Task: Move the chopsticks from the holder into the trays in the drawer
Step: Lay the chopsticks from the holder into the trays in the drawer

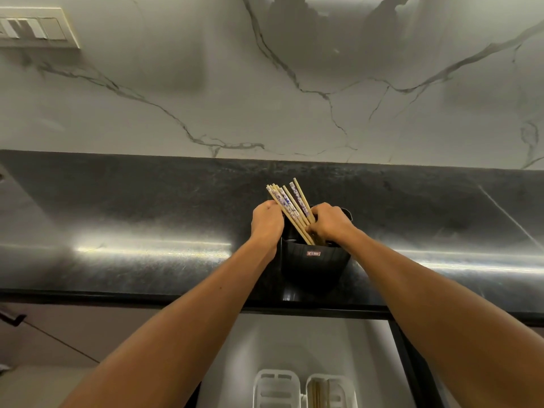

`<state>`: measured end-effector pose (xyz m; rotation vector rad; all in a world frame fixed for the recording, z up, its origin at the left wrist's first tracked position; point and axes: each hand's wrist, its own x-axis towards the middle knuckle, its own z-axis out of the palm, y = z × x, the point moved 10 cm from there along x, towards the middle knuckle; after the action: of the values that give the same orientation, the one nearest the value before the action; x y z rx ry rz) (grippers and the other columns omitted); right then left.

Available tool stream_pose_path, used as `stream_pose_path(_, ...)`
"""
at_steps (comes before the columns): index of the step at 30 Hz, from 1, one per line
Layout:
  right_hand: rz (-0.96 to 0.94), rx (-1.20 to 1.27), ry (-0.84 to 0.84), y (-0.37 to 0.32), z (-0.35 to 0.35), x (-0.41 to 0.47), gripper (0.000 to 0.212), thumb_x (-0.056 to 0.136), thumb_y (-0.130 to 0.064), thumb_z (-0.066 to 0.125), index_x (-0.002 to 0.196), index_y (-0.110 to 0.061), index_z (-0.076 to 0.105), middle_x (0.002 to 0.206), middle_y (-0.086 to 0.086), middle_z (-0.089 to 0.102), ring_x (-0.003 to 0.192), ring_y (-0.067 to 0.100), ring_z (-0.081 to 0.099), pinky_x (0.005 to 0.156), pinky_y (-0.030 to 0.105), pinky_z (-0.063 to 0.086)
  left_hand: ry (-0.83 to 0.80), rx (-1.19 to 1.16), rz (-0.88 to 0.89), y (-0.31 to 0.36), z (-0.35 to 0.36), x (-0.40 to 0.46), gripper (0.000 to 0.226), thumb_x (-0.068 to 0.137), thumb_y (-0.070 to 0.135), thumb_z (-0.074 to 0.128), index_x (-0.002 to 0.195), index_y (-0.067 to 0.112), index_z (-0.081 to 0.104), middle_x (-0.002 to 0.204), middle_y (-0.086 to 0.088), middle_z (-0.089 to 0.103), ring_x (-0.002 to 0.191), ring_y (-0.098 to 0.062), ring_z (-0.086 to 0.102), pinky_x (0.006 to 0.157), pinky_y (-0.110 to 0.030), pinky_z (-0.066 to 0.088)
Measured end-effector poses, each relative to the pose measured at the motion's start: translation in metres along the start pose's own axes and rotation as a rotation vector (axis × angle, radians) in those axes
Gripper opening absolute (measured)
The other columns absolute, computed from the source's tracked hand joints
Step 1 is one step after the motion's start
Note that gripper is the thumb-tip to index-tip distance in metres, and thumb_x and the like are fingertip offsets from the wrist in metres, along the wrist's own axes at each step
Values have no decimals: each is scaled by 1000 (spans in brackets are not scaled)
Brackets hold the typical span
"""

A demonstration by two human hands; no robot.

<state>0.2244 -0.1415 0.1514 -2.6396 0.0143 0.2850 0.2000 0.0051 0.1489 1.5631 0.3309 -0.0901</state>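
A black holder (315,262) stands on the dark countertop, near its front edge. A bundle of wooden chopsticks (290,203), some with blue patterned tops, leans to the left out of it. My left hand (266,220) is closed against the left side of the bundle. From the right, my right hand (331,223) grips the chopsticks where they enter the holder. Below the counter, in the open drawer, lie two white trays: the left tray (276,388) looks bare, and the right tray (331,390) has a few chopsticks in it.
The black countertop (147,219) runs the full width, backed by a white marble wall. A switch plate (35,28) is on the wall at the upper left. The open drawer (294,343) sits right under the counter edge between my forearms.
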Motion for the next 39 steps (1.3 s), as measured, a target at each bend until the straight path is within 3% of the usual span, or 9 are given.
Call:
stream_pose_path(7, 0, -19, 24, 1, -7, -2, 29, 91, -23, 60, 116, -8, 58, 112, 13, 66, 88, 21, 64, 83, 37, 55, 33, 50, -9, 0, -7, -2, 27, 96, 12, 39, 92, 5, 64, 81, -1, 61, 68, -10, 51, 59, -22, 37)
stream_pose_path(9, -2, 1, 38, 3, -18, -4, 27, 92, -22, 59, 115, -7, 58, 111, 13, 66, 88, 21, 63, 83, 36, 54, 75, 65, -12, 1, -12, -4, 21, 96, 10, 38, 89, 9, 58, 87, -2, 55, 77, -13, 49, 67, -26, 38)
stream_pose_path(13, -10, 130, 106, 3, -48, -7, 27, 91, -18, 60, 116, -6, 60, 104, 10, 66, 84, 20, 64, 76, 30, 53, 113, 112, -12, 5, -17, -8, 49, 97, 14, 39, 146, 11, 35, 141, -10, 48, 123, -25, 49, 97, -35, 42)
stream_pose_path(18, -55, 295, 183, -4, -83, -13, 20, 90, -17, 62, 106, -5, 63, 100, 13, 70, 87, 23, 70, 82, 37, 58, 168, 259, 250, 43, -10, -25, 50, 98, 17, 45, 146, 14, 33, 144, -7, 43, 126, -21, 48, 103, -35, 41)
stream_pose_path(23, -117, 573, 159, -27, -120, -31, 13, 92, -11, 58, 102, -3, 60, 89, 10, 71, 77, 17, 71, 62, 25, 58, -150, 337, 457, 74, 45, -56, 45, 98, 29, 50, 140, 16, 43, 135, -4, 55, 119, -15, 53, 101, -33, 42)
stream_pose_path(26, -90, 653, 86, -32, -130, -42, 8, 92, -9, 58, 98, -4, 61, 83, 8, 72, 72, 16, 72, 56, 24, 59, -335, 278, 385, 70, 72, -69, 30, 97, 27, 52, 123, 12, 58, 97, -2, 67, 87, -14, 63, 79, -29, 53)
stream_pose_path(30, 2, 707, -16, -16, -122, -56, 12, 92, -10, 58, 100, -2, 64, 89, 13, 75, 79, 23, 74, 67, 32, 61, -461, 4, 137, 39, 86, -79, 25, 97, 21, 54, 113, 3, 61, 103, -16, 72, 95, -24, 71, 85, -35, 58)
stream_pose_path(36, 66, 747, -169, 9, -89, -76, 20, 92, -17, 60, 107, -4, 62, 98, 15, 73, 89, 25, 73, 78, 37, 59, -619, -175, -58, 3, 99, -109, 20, 97, 17, 52, 106, 1, 60, 92, -16, 70, 80, -22, 72, 76, -34, 61)
stream_pose_path(39, 50, 840, -90, 16, -99, -81, 22, 92, -21, 60, 109, -6, 61, 94, 10, 71, 89, 23, 71, 79, 38, 58, -641, -179, -89, -7, 102, -117, 22, 97, 18, 52, 109, 1, 60, 92, -14, 70, 80, -21, 72, 75, -32, 61)
